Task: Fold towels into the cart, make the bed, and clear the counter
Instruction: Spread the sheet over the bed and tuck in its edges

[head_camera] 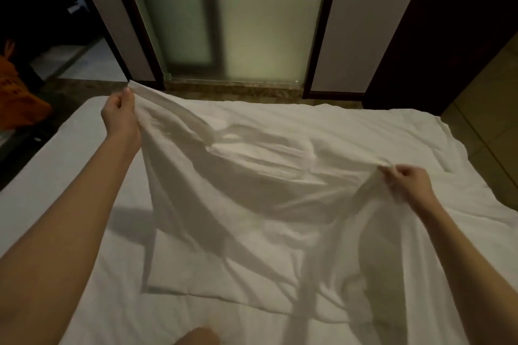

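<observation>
- I see no cart, bin or other container in my head view; the nearest thing to one is the bed, whose white mattress top carries all the linen.
- A rumpled white duvet lies spread over the far and right part of the bed, its far edge reaching the bed's far side.
- A white sheet is raised over the middle of the bed, sagging between my two hands; its lower edge rests on the bedding near me and throws a shadow on the mattress to the left.
- Beyond the bed runs a brown stone sill, and above it stand frosted glass panels in dark frames.
- At the far left edge something orange sits in the dark; I cannot tell what it is.
- The raised sheet hides the bedding directly behind it.
- My left hand is lifted high at the left, fingers curled tight, gripping the sheet's upper corner.
- My right hand sits lower at the right, pinching the sheet's edge between thumb and curled fingers.
</observation>
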